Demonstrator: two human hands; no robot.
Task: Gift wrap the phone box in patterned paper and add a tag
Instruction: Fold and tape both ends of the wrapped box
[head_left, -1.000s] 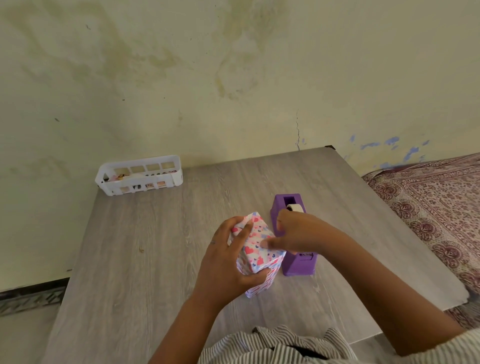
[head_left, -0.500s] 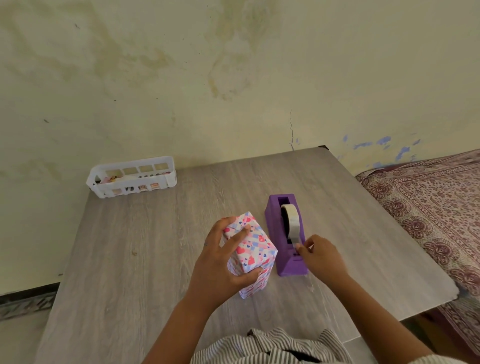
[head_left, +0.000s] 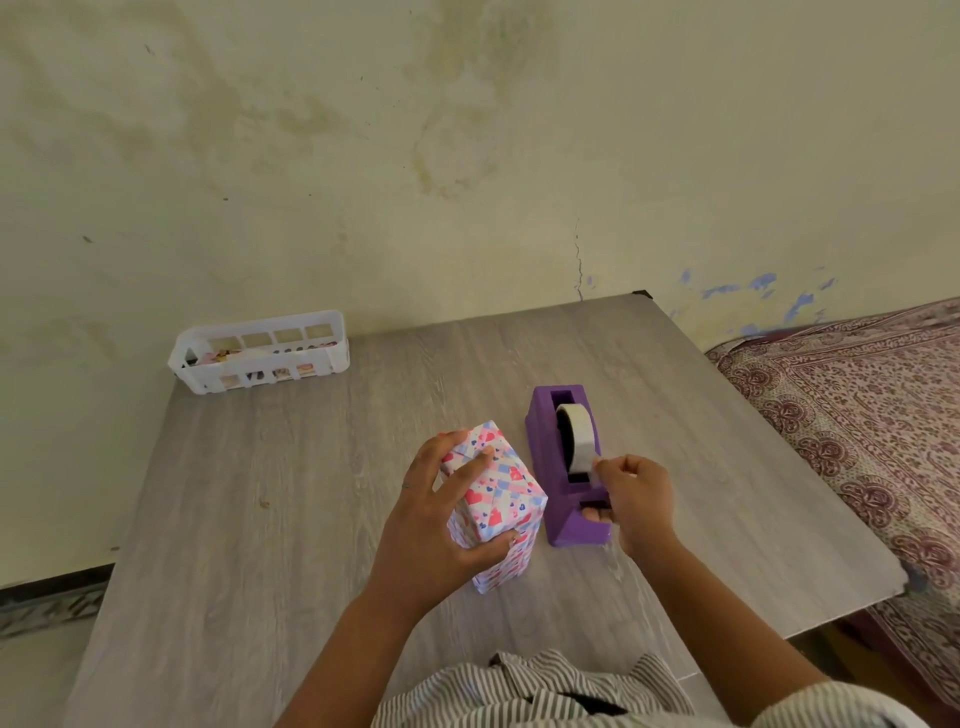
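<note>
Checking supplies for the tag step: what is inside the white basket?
The white basket at the table's far left corner holds small pinkish, patterned items, seen through its slots. They are too small to identify, and its wall hides whatever lies lower.

A home room; stained, cracked plaster wall (head_left: 467, 130) at twelve o'clock behind the wood-grain desk (head_left: 311, 493). Patterned bedspread (head_left: 872, 415) at three o'clock.

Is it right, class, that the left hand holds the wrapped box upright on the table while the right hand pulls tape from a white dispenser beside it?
Not quite: the dispenser is purple, not white, as the head view shows. The rest stands: the left hand holds the wrapped box upright on the table, and the right hand pinches the tape at the dispenser beside it.
</note>
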